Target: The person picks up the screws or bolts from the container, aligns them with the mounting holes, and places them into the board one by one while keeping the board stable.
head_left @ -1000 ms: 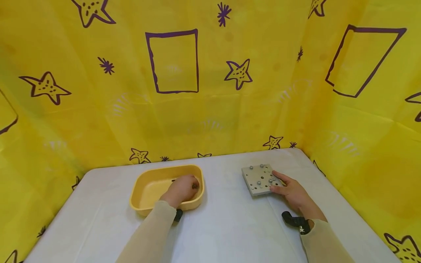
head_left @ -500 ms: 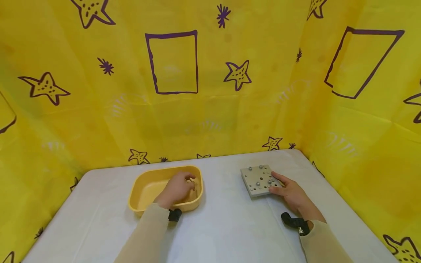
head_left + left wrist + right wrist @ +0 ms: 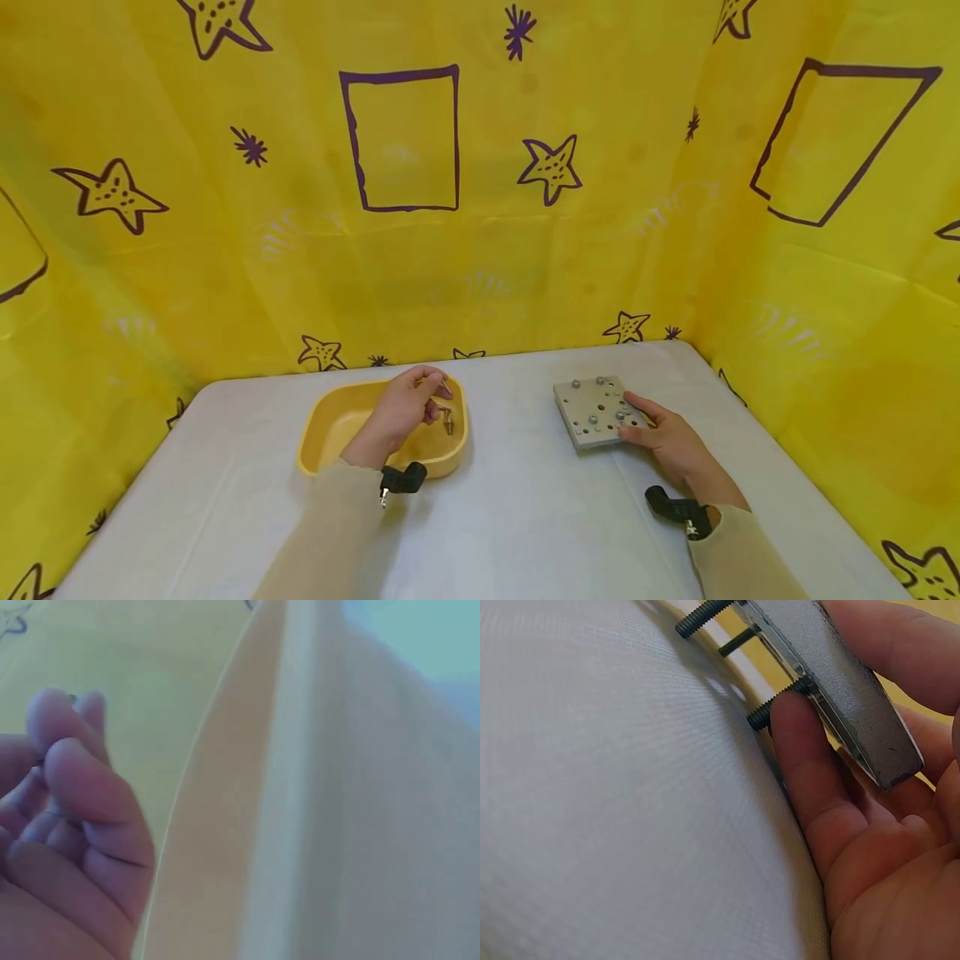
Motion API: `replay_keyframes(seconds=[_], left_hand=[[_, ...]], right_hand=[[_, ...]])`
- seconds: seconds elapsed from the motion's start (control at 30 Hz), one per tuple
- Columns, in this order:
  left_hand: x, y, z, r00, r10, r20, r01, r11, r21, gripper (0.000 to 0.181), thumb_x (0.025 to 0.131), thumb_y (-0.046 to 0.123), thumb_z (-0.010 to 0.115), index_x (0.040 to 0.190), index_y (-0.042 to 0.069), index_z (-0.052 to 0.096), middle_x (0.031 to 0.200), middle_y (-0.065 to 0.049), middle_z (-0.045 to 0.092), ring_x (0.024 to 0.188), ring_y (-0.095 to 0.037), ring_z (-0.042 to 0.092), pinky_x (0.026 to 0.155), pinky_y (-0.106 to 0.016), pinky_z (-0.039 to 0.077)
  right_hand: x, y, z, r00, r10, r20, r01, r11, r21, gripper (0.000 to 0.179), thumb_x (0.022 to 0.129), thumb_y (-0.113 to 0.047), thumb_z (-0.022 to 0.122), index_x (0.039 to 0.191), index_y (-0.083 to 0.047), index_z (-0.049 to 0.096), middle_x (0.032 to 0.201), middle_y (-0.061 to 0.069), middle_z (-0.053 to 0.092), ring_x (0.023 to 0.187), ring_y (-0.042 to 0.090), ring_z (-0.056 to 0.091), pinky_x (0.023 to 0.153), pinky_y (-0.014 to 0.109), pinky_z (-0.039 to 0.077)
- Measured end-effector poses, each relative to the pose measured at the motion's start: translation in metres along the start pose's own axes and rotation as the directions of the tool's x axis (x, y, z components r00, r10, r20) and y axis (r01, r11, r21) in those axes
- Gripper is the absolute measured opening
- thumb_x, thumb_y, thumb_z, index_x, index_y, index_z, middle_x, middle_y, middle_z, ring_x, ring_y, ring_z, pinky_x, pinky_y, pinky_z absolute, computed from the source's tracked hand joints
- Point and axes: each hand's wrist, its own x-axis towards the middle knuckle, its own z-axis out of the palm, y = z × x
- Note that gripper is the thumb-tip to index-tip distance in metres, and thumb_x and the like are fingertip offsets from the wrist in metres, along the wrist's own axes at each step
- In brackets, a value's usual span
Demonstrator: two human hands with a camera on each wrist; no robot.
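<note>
Flat square grey metal plate (image 3: 582,405): drilled, four bolt heads (image 3: 593,420) up, threaded shanks (image 3: 705,618) out underneath, right edge in right hand (image 3: 671,443). Brass-coloured metal fasteners (image 3: 448,422) at right end of rounded yellow plastic tray (image 3: 341,421); tiny piece (image 3: 446,385) pinched in left hand (image 3: 401,408), detail unclear.

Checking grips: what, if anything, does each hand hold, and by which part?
Right hand: grey square metal-looking plate, by its right edge. Left hand: pinching a small item, details unclear.
</note>
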Motion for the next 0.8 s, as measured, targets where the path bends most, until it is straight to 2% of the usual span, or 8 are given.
replay_keyframes(seconds=[0.1, 0.27, 0.47, 0.63, 0.8], left_hand=[[0.006, 0.006, 0.017, 0.999, 0.048, 0.006, -0.048, 0.998, -0.037, 0.025, 0.106, 0.019, 0.051, 0.115, 0.001, 0.064, 0.104, -0.021, 0.066, 0.062, -0.021, 0.053, 0.061, -0.029, 0.049], [0.017, 0.014, 0.051, 0.996, 0.079, 0.029, -0.077, 0.995, -0.063, 0.023, 0.105, 0.018, 0.053, 0.116, 0.002, 0.066, 0.104, -0.019, 0.068, 0.061, -0.020, 0.053, 0.058, -0.026, 0.047], [0.028, 0.018, 0.090, 0.992, 0.114, 0.059, -0.117, 0.992, 0.054, 0.018, 0.104, 0.016, 0.055, 0.110, 0.006, 0.069, 0.096, -0.008, 0.070, 0.063, -0.030, 0.056, 0.055, -0.025, 0.045], [0.036, 0.014, 0.112, 0.989, 0.136, 0.056, -0.142, 0.981, 0.130, 0.018, 0.103, 0.015, 0.057, 0.112, 0.009, 0.071, 0.093, -0.002, 0.070, 0.060, -0.020, 0.056, 0.055, -0.025, 0.043], [0.046, 0.004, 0.127, 0.988, 0.143, 0.054, -0.151, 0.966, 0.209, 0.021, 0.102, 0.017, 0.058, 0.115, 0.015, 0.073, 0.096, 0.003, 0.069, 0.060, -0.019, 0.058, 0.051, -0.025, 0.040]], right_hand=[[0.001, 0.002, -0.001, 1.000, 0.004, 0.002, -0.004, 1.000, 0.004, 0.091, 0.081, -0.043, 0.081, 0.156, -0.019, 0.036, 0.160, 0.020, 0.023, 0.144, 0.040, 0.018, 0.114, 0.060, 0.009], [0.001, 0.002, -0.002, 1.000, 0.016, 0.004, -0.016, 1.000, -0.010, 0.092, 0.080, -0.049, 0.080, 0.156, -0.022, 0.036, 0.160, 0.017, 0.024, 0.145, 0.040, 0.018, 0.114, 0.061, 0.008], [0.000, -0.001, -0.003, 1.000, 0.006, 0.001, -0.006, 1.000, 0.006, 0.091, 0.081, -0.045, 0.080, 0.156, -0.019, 0.037, 0.159, 0.019, 0.025, 0.144, 0.040, 0.019, 0.114, 0.060, 0.008], [0.000, -0.002, -0.002, 1.000, 0.022, 0.010, -0.022, 0.998, 0.054, 0.090, 0.081, -0.042, 0.082, 0.156, -0.020, 0.037, 0.160, 0.017, 0.024, 0.145, 0.039, 0.017, 0.114, 0.059, 0.007], [0.000, 0.001, -0.003, 1.000, 0.012, 0.024, -0.012, 1.000, 0.018, 0.090, 0.079, -0.041, 0.082, 0.155, -0.022, 0.038, 0.161, 0.015, 0.023, 0.146, 0.038, 0.015, 0.114, 0.060, 0.007]])
